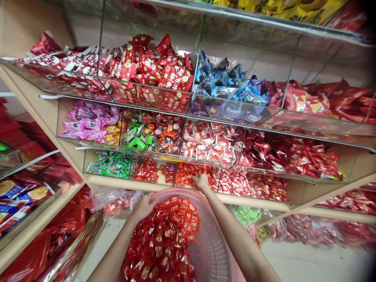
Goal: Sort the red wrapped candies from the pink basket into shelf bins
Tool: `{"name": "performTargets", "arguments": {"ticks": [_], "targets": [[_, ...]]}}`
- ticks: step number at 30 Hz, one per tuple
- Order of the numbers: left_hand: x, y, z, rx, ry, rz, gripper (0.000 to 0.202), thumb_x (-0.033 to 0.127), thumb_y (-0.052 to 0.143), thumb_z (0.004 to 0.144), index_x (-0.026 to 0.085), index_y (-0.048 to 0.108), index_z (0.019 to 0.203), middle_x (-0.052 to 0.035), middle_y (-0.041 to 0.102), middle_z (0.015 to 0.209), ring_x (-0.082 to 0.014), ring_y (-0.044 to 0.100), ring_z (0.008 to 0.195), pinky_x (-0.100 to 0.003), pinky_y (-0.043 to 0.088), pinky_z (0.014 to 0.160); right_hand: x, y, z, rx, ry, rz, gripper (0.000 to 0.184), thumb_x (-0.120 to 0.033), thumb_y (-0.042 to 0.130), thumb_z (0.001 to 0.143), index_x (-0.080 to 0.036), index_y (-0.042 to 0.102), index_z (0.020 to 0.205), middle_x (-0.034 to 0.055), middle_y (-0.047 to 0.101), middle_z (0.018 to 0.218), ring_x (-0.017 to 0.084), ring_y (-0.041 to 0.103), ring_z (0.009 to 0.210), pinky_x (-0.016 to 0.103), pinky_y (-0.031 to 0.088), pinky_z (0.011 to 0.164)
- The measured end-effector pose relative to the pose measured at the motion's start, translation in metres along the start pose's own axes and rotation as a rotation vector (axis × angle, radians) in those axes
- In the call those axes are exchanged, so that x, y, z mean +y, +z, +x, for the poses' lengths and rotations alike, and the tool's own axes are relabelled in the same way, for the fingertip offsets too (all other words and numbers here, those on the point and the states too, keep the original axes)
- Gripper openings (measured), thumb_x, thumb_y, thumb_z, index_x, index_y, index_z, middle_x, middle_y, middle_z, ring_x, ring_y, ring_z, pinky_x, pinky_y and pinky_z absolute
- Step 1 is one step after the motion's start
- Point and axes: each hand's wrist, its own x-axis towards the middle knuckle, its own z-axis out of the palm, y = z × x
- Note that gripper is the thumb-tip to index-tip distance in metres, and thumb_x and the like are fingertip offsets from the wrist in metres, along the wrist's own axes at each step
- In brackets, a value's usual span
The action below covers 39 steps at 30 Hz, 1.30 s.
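Observation:
A pink plastic basket (210, 235) with a perforated wall hangs in front of the shelf, tilted toward me. Wrapped candies (164, 239) fill much of it, dark red in front and brighter orange-red at the far side. My left hand (144, 205) is closed on the basket's far left rim. Over the lowest shelf row, my right hand (201, 181) is at a clear-walled bin of small orange-red wrapped candies (188, 170). Its fingers are curled, and what lies inside them is hidden. My right forearm passes above the basket's right side.
Clear dividers and front panels split the shelf into bins. Large red snack packets (152, 70) and blue packets (229, 84) fill the row above. Lower bins hold white-and-red candies (210, 143) and green ones (111, 163). Plastic bags (117, 201) lie beneath the wooden shelf edge (258, 202).

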Motion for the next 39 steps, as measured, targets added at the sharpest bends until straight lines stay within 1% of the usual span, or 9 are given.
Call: {"name": "performTargets", "arguments": {"ticks": [5,7,10,15,20,24,31,34,39], "targets": [[0.000,0.001,0.000,-0.001,-0.001,-0.010,0.037,0.041,0.046,0.079,0.021,0.060,0.107,-0.0051,0.069,0.099,-0.0183,0.062,0.089,-0.025,0.043,0.078,0.000,-0.010,-0.023,-0.025,-0.125,0.317,0.023,-0.032,0.050,0.069,-0.018,0.051,0.050,-0.0018,0.051,0.047,0.009,0.044,0.045,0.021,0.038,0.049],[-0.001,0.001,0.001,-0.002,0.006,-0.016,0.038,0.041,0.047,0.078,0.020,0.060,0.106,-0.0050,0.069,0.098,-0.0185,0.062,0.089,-0.025,0.043,0.078,0.000,-0.013,-0.035,-0.079,-0.200,0.446,0.025,-0.037,0.051,0.069,-0.018,0.052,0.054,-0.0017,0.052,0.050,0.009,0.044,0.047,0.021,0.039,0.051],[-0.002,0.002,0.001,0.000,0.016,-0.028,0.039,0.043,0.048,0.077,0.021,0.060,0.107,-0.0051,0.069,0.098,-0.0190,0.062,0.089,-0.025,0.043,0.077,0.004,-0.014,-0.054,-0.205,-0.255,0.496,0.026,-0.040,0.053,0.068,-0.018,0.051,0.055,-0.0033,0.050,0.049,0.008,0.041,0.046,0.020,0.036,0.048],[-0.004,0.003,0.002,0.003,0.026,-0.003,0.040,0.045,0.044,0.079,0.021,0.059,0.108,-0.0049,0.068,0.099,-0.0188,0.062,0.088,-0.025,0.043,0.075,0.023,-0.004,-0.076,-0.397,-0.280,0.459,0.018,-0.030,0.049,0.064,-0.018,0.045,0.051,-0.0056,0.044,0.046,0.006,0.034,0.043,0.020,0.028,0.045],[-0.003,0.002,0.003,-0.028,-0.008,0.053,0.039,0.044,0.044,0.080,0.021,0.058,0.108,-0.0038,0.069,0.097,-0.0174,0.062,0.086,-0.024,0.042,0.074,0.044,0.007,-0.079,-0.409,-0.231,0.420,0.015,-0.026,0.047,0.061,-0.018,0.042,0.049,-0.0070,0.039,0.045,0.005,0.031,0.044,0.019,0.026,0.045],[-0.001,0.001,0.002,-0.019,0.001,0.052,0.040,0.044,0.043,0.080,0.021,0.058,0.109,-0.0050,0.068,0.099,-0.0183,0.062,0.087,-0.025,0.043,0.075,0.049,0.008,-0.080,-0.436,-0.169,0.362,0.016,-0.022,0.046,0.061,-0.018,0.042,0.046,-0.0077,0.037,0.041,0.005,0.030,0.042,0.019,0.024,0.044],[0.002,-0.001,0.000,-0.026,-0.010,0.051,0.040,0.045,0.043,0.080,0.022,0.058,0.110,-0.0040,0.069,0.099,-0.0177,0.063,0.088,-0.024,0.043,0.075,0.046,-0.006,-0.089,-0.590,-0.038,0.251,0.016,-0.022,0.049,0.063,-0.017,0.050,0.048,-0.0062,0.046,0.040,0.005,0.032,0.038,0.019,0.024,0.040],[0.002,-0.001,0.000,-0.028,-0.008,0.059,0.040,0.045,0.043,0.081,0.023,0.058,0.111,-0.0038,0.069,0.098,-0.0175,0.063,0.087,-0.023,0.043,0.074,0.046,-0.016,-0.091,-0.634,-0.039,0.130,0.018,-0.019,0.050,0.062,-0.017,0.047,0.045,-0.0080,0.039,0.037,0.005,0.030,0.038,0.019,0.022,0.040],[0.002,0.000,0.000,-0.019,-0.006,0.076,0.039,0.044,0.043,0.081,0.023,0.058,0.111,-0.0041,0.069,0.097,-0.0172,0.063,0.086,-0.023,0.043,0.073,0.051,-0.024,-0.093,-0.611,-0.083,-0.049,0.024,-0.012,0.050,0.059,-0.017,0.036,0.041,-0.0099,0.025,0.039,0.003,0.025,0.040,0.019,0.019,0.042]]}}
